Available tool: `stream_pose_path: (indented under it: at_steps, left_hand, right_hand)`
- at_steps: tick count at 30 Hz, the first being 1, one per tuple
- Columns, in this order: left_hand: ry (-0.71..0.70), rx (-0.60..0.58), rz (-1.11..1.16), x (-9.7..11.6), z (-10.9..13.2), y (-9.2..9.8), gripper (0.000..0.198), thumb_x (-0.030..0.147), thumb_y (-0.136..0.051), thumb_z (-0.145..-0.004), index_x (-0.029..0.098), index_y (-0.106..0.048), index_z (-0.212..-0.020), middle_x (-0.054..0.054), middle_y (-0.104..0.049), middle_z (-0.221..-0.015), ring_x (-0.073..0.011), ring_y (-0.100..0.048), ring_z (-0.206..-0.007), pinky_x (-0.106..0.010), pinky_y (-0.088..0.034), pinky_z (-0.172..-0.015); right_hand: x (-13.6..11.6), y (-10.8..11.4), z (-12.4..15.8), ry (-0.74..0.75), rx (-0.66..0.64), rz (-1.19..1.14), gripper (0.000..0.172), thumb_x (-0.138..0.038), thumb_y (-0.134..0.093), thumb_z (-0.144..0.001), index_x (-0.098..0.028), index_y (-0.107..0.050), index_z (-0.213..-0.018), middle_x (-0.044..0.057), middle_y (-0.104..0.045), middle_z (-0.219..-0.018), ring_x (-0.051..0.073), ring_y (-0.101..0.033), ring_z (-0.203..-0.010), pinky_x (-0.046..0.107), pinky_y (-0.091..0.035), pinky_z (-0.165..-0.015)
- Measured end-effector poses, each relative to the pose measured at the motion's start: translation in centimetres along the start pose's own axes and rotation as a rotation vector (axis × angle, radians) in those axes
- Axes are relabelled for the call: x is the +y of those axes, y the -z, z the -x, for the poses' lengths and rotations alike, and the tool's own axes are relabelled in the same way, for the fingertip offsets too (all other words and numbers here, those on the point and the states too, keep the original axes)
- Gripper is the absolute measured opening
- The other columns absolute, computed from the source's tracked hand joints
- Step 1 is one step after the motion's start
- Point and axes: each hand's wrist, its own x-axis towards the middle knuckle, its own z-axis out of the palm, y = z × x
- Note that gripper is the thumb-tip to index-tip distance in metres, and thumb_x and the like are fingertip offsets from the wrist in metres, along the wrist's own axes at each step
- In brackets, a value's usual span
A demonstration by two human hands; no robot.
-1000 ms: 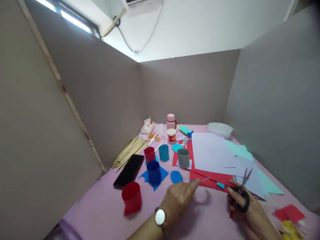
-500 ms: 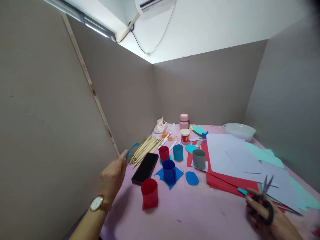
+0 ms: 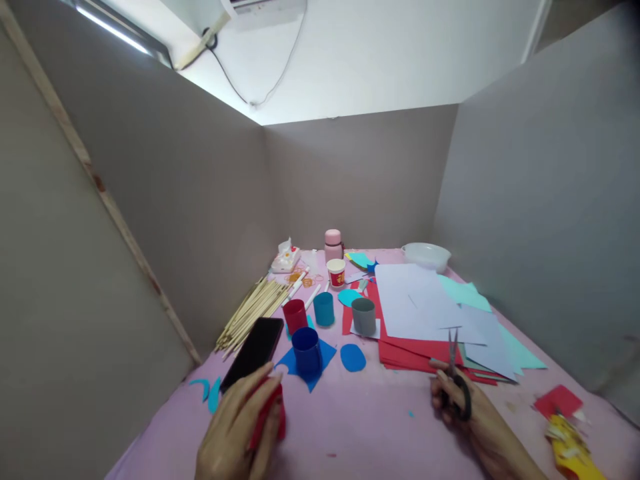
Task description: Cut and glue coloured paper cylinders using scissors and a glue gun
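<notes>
My left hand (image 3: 240, 427) has its fingers curved around a red paper cup (image 3: 269, 420) near the front of the table, covering much of it. In my right hand (image 3: 463, 397) are scissors (image 3: 454, 370) with black handles, blades pointing up and slightly apart. A dark blue paper cup (image 3: 307, 350) stands on a blue paper piece (image 3: 326, 353), beside a blue paper oval (image 3: 353, 358). Behind are another red cup (image 3: 295, 315), a light blue cup (image 3: 324, 309) and a grey cup (image 3: 364, 317). Blue paper strips (image 3: 214, 395) lie left of my left hand.
A black phone (image 3: 255, 350) and wooden sticks (image 3: 253, 310) lie at left. White sheets (image 3: 420, 300) cover red paper (image 3: 415, 351) at right. A pink bottle (image 3: 333, 247), printed cup (image 3: 337, 273), tissue pack (image 3: 285, 257) and white basin (image 3: 427, 255) stand behind. A yellow tube (image 3: 573, 450) lies front right.
My left hand has let go of a blue paper strip and moved onto the front red cup. The small blue piece at my right fingers no longer shows. The view has turned right.
</notes>
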Motion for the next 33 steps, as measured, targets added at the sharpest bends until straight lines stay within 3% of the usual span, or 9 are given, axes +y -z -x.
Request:
stream_pose_path:
  at_steps: [5,11,15,18,22,26,29,31,33]
  left_hand:
    - [0.116,0.095,0.042,-0.7,-4.2,0.1,0.018,0.027,-0.047,-0.090,0.026,-0.059,-0.104,-0.005,-0.068,-0.097,-0.0212,-0.065,-0.092,-0.037,-0.053,-0.084]
    - [0.071,-0.388,-0.125,-4.8,-12.9,-3.4,0.025,0.025,-0.054,-0.086,0.018,-0.061,-0.110,-0.009,-0.067,-0.111,-0.0241,-0.061,-0.104,-0.041,-0.049,-0.090]
    - [0.057,-0.631,-0.239,-6.4,-14.9,-7.6,0.025,0.030,-0.058,-0.087,0.017,-0.060,-0.108,-0.007,-0.065,-0.111,-0.0215,-0.064,-0.094,-0.044,-0.053,-0.080]
    - [0.072,-0.703,-0.289,-7.1,-15.4,-8.6,0.024,0.030,-0.057,-0.088,0.017,-0.060,-0.107,-0.006,-0.066,-0.107,-0.0190,-0.065,-0.087,-0.040,-0.055,-0.075]
    - [0.086,-0.611,-0.317,-6.6,-15.9,-5.3,0.015,0.028,-0.055,-0.088,0.015,-0.063,-0.090,-0.002,-0.068,-0.088,-0.0168,-0.065,-0.078,-0.037,-0.053,-0.071]
    - [0.026,-0.431,-0.243,-2.0,-13.6,-1.8,0.022,0.029,-0.041,-0.092,0.019,-0.060,-0.087,-0.005,-0.067,-0.083,-0.0209,-0.064,-0.078,-0.034,-0.051,-0.068]
    - [-0.239,-0.295,-0.075,2.5,-9.7,-2.7,0.017,0.029,-0.043,-0.091,0.024,-0.058,-0.087,-0.002,-0.070,-0.078,-0.0190,-0.064,-0.071,-0.031,-0.051,-0.066]
    - [-0.410,-0.152,-0.031,4.8,-7.0,-4.6,0.016,0.026,-0.042,-0.092,0.024,-0.057,-0.091,-0.003,-0.072,-0.076,-0.0209,-0.066,-0.069,-0.032,-0.051,-0.064]
    - [-0.524,-0.138,-0.001,6.2,-5.0,-6.8,0.014,0.023,-0.043,-0.092,0.023,-0.057,-0.093,-0.003,-0.074,-0.077,-0.0206,-0.066,-0.063,-0.032,-0.052,-0.059]
  right_hand:
    - [0.3,-0.3,-0.1,0.047,0.023,0.024,0.053,-0.056,-0.073,-0.066,-0.019,-0.056,-0.101,-0.004,-0.059,-0.060,0.011,-0.049,-0.047,0.018,-0.033,-0.039]
    - [0.2,-0.8,0.0,0.039,0.037,0.048,0.053,-0.056,-0.073,-0.065,-0.020,-0.056,-0.100,-0.005,-0.058,-0.057,0.012,-0.050,-0.046,0.018,-0.033,-0.041]
    - [0.2,-1.0,-0.1,0.068,0.042,0.035,0.051,-0.056,-0.073,-0.064,-0.020,-0.057,-0.096,-0.005,-0.055,-0.053,0.012,-0.048,-0.044,0.018,-0.031,-0.039]
    - [0.3,-1.0,-0.3,0.077,0.073,0.013,0.050,-0.055,-0.074,-0.062,-0.020,-0.058,-0.094,-0.005,-0.055,-0.052,0.012,-0.048,-0.043,0.019,-0.029,-0.038]
    - [0.4,-0.8,-0.5,0.054,0.068,0.006,0.048,-0.050,-0.076,-0.060,-0.021,-0.060,-0.095,-0.006,-0.054,-0.052,0.012,-0.048,-0.042,0.019,-0.031,-0.040]
    - [0.3,-1.1,-0.1,0.065,-0.006,0.031,0.046,-0.044,-0.081,-0.056,-0.021,-0.062,-0.092,-0.007,-0.053,-0.054,0.011,-0.047,-0.043,0.020,-0.031,-0.041]
    - [0.0,-1.9,0.9,0.150,-0.012,-0.020,0.044,-0.046,-0.078,-0.063,-0.021,-0.062,-0.096,-0.004,-0.059,-0.059,0.013,-0.053,-0.049,0.022,-0.037,-0.047]
    - [-0.4,-2.4,1.5,0.177,-0.069,-0.084,0.048,-0.049,-0.077,-0.064,-0.021,-0.060,-0.099,0.002,-0.067,-0.074,0.015,-0.058,-0.054,0.024,-0.041,-0.050]
    - [-0.8,-2.6,1.8,0.175,-0.184,-0.117,0.051,-0.048,-0.079,-0.062,-0.021,-0.059,-0.100,0.004,-0.069,-0.078,0.018,-0.060,-0.060,0.025,-0.041,-0.050]
